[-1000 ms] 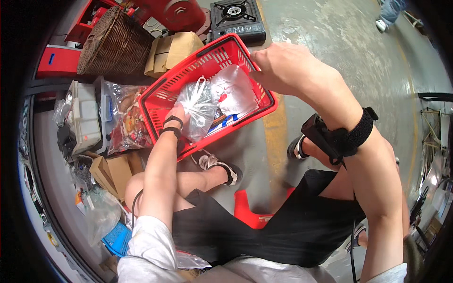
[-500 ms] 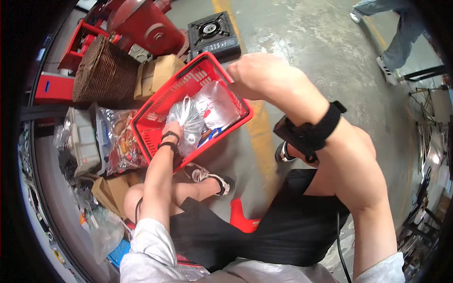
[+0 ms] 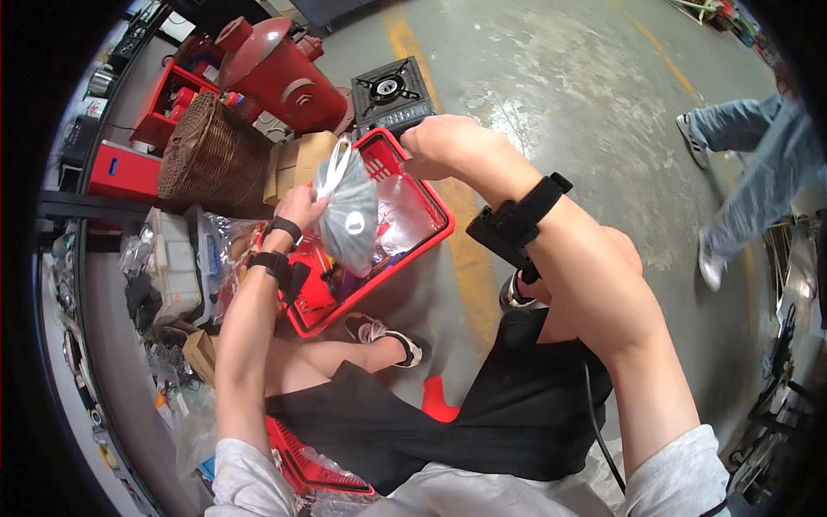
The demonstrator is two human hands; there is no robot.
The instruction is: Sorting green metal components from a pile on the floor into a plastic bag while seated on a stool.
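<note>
A red shopping basket (image 3: 339,308) sits between my feet. My left hand (image 3: 301,205) is closed on a translucent plastic bag (image 3: 345,226) with white tied handles and greyish contents, held up over the basket's left part. Under it, in the basket, lie a clear bag (image 3: 405,215) and blue items partly hidden by the raised bag. My right hand (image 3: 435,146) is closed on the basket's far rim at the right; its fingertips are partly hidden.
Cardboard box (image 3: 293,164), wicker basket (image 3: 202,155), red hydrant-like object (image 3: 293,77), gas stove (image 3: 388,90) beyond. Plastic containers (image 3: 164,302) and bags crowd the left. Another person's legs (image 3: 741,198) are at right. A second red basket (image 3: 297,457) shows by my lap.
My left hand has lifted the bag upward from the basket. My right hand has moved slightly left, still on the rim. The other person has walked nearer on the right.
</note>
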